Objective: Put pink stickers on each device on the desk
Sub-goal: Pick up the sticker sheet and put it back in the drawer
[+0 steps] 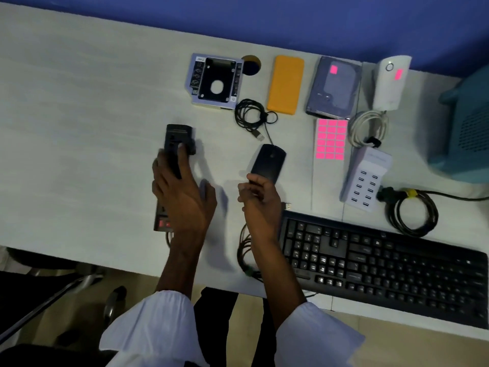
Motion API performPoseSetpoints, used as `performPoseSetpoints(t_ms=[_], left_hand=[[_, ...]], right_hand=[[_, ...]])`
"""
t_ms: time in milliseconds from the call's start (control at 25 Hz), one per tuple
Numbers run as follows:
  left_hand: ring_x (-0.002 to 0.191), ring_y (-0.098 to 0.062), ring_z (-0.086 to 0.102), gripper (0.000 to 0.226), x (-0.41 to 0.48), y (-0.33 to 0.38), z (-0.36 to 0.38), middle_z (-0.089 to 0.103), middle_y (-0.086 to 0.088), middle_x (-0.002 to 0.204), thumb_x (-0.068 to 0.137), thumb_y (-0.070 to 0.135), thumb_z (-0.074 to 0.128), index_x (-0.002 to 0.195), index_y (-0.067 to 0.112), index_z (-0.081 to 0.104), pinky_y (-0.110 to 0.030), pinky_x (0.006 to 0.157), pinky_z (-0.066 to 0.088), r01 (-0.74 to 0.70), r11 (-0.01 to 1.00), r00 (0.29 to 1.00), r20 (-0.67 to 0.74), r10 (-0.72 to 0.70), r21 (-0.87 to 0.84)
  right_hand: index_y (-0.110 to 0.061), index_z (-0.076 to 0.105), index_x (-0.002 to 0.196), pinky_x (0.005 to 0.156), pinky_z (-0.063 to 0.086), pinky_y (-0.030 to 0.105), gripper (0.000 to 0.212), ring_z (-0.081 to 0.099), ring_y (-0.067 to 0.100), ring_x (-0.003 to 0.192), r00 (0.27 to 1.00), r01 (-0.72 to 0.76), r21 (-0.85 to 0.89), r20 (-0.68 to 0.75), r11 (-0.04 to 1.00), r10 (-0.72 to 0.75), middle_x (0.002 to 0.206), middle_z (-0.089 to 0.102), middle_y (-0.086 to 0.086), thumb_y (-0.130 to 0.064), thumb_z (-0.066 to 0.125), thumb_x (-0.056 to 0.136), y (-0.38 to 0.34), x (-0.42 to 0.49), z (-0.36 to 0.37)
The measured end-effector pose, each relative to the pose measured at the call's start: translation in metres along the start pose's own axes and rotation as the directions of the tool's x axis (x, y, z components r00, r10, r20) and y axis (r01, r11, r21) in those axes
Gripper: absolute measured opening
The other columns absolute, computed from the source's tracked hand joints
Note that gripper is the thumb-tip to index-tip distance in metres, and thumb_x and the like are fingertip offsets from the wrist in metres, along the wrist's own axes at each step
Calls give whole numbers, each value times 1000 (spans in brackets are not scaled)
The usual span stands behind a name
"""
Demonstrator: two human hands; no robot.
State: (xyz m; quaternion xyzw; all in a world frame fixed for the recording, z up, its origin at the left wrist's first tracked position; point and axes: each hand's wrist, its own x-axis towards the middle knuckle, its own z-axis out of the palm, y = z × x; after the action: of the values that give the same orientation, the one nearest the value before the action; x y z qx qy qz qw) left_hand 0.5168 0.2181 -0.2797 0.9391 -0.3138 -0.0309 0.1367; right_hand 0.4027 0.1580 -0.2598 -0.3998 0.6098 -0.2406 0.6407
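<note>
Pink sticker sheet (331, 139): we saw it lying beside the white multi-port charger (365, 178).
Left hand (182, 192): fingers gripped the black handheld device (176, 144).
Right hand (258, 193): fingers curled, touching the black computer mouse (268, 161).

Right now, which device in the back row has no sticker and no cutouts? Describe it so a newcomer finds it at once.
Start at the white desk and follow its far edge along the blue wall. In the back row, find the flat orange rounded-rectangle device, between the silver drive caddy with a black frame and the dark grey hard drive. It is the only orange item and bears no pink sticker.
</note>
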Motion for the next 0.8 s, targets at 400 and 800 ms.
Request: performPoseSetpoints(t_ms=[400, 800], left_hand=[[121, -23, 53, 45, -15, 162, 40, 59, -10, 132, 91, 25, 55, 133, 8, 56, -31, 107, 37, -369, 752, 852, 123, 508, -546], [86, -7, 61, 72, 20, 220, 76, 55, -1, 138, 83, 2, 70, 146, 14, 39, -22, 83, 52, 55, 735, 915, 329, 234, -676]], right_hand=[[-20, 62, 110, 73, 55, 25, 17, 66, 10, 87, 902, 255, -209, -302, 944, -310, 98, 69, -7, -20, 66, 94, -24, 38, -105], [-16, 58, 124, 90, 55, 44, 43, 65, 19, 97, 925, 247, -326, -200, 913, -322, 118, 65, -2, -12, 53, 81, -12, 47, -128]])
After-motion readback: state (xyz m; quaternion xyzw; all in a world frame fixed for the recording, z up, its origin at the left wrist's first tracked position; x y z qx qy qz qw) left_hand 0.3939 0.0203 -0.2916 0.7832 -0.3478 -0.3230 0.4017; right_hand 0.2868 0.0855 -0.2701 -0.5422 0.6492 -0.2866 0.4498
